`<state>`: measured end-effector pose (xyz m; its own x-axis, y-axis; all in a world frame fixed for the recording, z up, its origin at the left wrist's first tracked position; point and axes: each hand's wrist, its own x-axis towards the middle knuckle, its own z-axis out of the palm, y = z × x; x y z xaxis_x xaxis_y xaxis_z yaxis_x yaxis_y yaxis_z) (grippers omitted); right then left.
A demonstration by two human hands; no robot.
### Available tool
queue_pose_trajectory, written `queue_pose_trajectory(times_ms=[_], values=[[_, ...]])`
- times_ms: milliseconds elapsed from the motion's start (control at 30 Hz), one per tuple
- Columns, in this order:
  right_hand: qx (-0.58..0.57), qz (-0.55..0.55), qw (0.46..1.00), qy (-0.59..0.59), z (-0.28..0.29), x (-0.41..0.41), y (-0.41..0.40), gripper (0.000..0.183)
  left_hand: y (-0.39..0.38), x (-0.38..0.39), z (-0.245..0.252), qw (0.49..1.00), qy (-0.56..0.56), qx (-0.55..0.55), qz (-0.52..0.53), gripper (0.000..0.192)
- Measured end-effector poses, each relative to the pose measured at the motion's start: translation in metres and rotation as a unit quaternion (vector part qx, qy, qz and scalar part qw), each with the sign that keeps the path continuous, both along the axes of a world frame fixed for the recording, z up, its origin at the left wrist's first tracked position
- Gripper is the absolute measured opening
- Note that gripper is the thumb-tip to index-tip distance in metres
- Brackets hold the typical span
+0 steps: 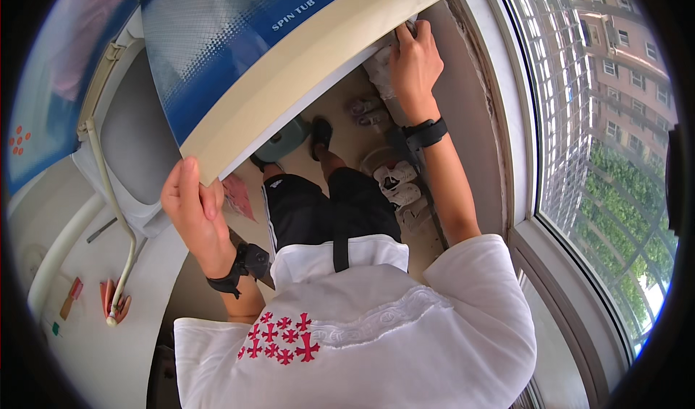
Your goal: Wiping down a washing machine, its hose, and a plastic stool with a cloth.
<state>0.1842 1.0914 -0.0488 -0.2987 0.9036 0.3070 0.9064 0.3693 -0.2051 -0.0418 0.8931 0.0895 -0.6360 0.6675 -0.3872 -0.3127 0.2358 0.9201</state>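
The cream rim [320, 64] of a twin-tub washing machine slants across the upper view, below a blue lid [217, 40] marked for the spin tub. At its lower left corner is my left hand [193, 213], with the thumb on top and the other fingers bent around the edge. My right hand [417, 64] is raised at the rim's other end. Its fingers are curled against the underside, beside a small greyish thing, and the fingertips are partly hidden. Black straps circle both wrists; the left one carries a small black device [254, 259].
Left of the machine hangs a pale hose [122, 224] over a white surface [103, 360] holding a red-handled brush [71, 297]. Shoes [399, 183] and a clear plastic bag [383, 67] line the right wall. Near my feet is a green plastic item [282, 140]. A barred window [575, 116] runs along the right.
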Motion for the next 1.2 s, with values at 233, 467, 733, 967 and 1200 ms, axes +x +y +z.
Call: queue_pose_trajectory(times_ms=[233,467,733,967,1200], values=[[-0.043,-0.012,0.998,-0.037,-0.012,0.001,-0.017,0.048,0.002,0.001,0.003,1.0,0.002,-0.002,0.0,0.031],[-0.015,-0.037,0.999,-0.028,-0.011,-0.01,-0.012,0.046,-0.002,0.0,0.001,1.0,-0.001,0.004,0.006,0.031],[0.022,-0.009,0.998,-0.051,-0.016,-0.004,0.003,0.044,-0.003,-0.001,-0.006,1.0,-0.007,-0.007,-0.001,0.029],[-0.025,-0.089,0.994,-0.059,-0.023,0.004,-0.019,0.044,-0.002,0.0,-0.002,1.0,-0.007,-0.014,0.005,0.026],[0.007,-0.048,0.998,-0.043,-0.011,-0.005,-0.002,0.043,-0.002,-0.002,-0.002,1.0,-0.015,-0.005,-0.006,0.027]])
